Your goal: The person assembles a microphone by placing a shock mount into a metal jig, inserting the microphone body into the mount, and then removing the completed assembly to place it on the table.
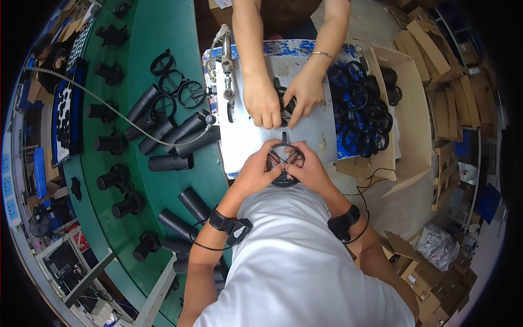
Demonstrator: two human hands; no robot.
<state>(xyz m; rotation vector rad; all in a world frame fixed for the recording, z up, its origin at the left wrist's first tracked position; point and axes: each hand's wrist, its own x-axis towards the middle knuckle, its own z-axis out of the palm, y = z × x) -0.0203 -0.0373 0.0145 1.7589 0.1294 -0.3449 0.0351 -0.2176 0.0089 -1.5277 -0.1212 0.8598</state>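
Note:
Close in front of my body I hold a round black ring frame with thin cords crossing inside it. A short tab stands up from its far side. My left hand grips the left rim, and my right hand grips the right rim. Both thumbs meet near the centre, where the cords cross. What lies under my fingertips is hidden. Across the small table, another person's hands work on a similar black ring, mostly covered by their fingers.
A metal lever fixture stands at the table's left edge. On the green bench lie black tubes and several rings. More black rings are piled at the table's right, beside an open cardboard box. A pale hose arcs over the bench.

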